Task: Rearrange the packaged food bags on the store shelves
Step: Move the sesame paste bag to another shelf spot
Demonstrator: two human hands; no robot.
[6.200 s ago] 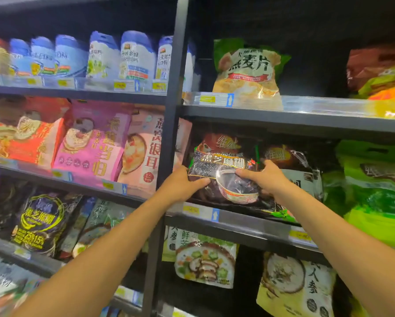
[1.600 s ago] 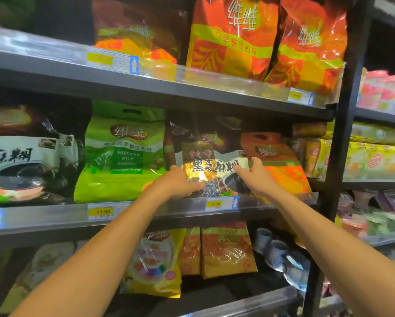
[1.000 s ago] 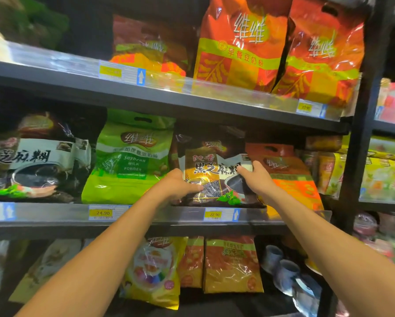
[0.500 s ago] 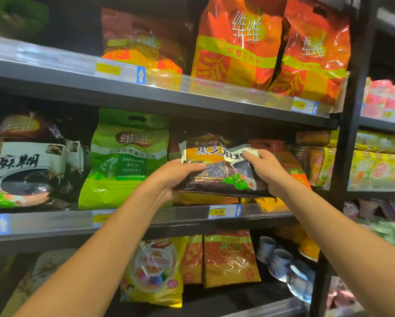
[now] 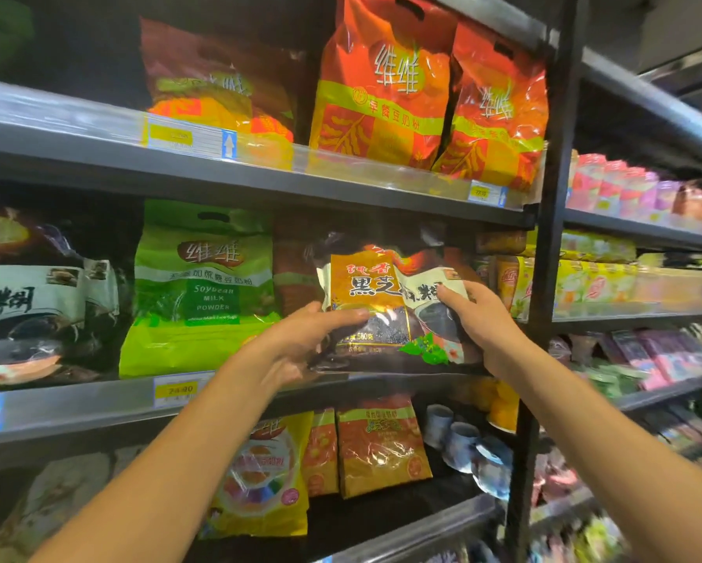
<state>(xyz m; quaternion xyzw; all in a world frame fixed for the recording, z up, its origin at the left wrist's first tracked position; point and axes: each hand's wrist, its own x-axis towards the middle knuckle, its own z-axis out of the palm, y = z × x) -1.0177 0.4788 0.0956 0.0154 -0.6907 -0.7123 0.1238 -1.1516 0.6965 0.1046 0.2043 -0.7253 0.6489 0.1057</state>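
I hold a black sesame paste bag (image 5: 386,302), dark with a gold label and black characters, upright in front of the middle shelf (image 5: 97,404). My left hand (image 5: 300,339) grips its lower left edge, thumb on the front. My right hand (image 5: 479,319) grips its right side. The bag's bottom hangs at the level of the shelf's front edge. A green soybean milk powder bag (image 5: 203,294) stands just left of it. What lies behind the held bag is mostly hidden.
Orange bags (image 5: 382,83) stand on the upper shelf (image 5: 260,172). Dark sesame bags (image 5: 28,302) fill the middle shelf's left. Yellow and orange bags (image 5: 382,449) and cups (image 5: 459,444) sit below. A black upright post (image 5: 544,278) separates the right bay of pink and yellow packs (image 5: 609,193).
The bag has gone from lying tilted flat in my hands to upright, label facing me, and sits a little lower toward the shelf edge. My view shifted slightly.
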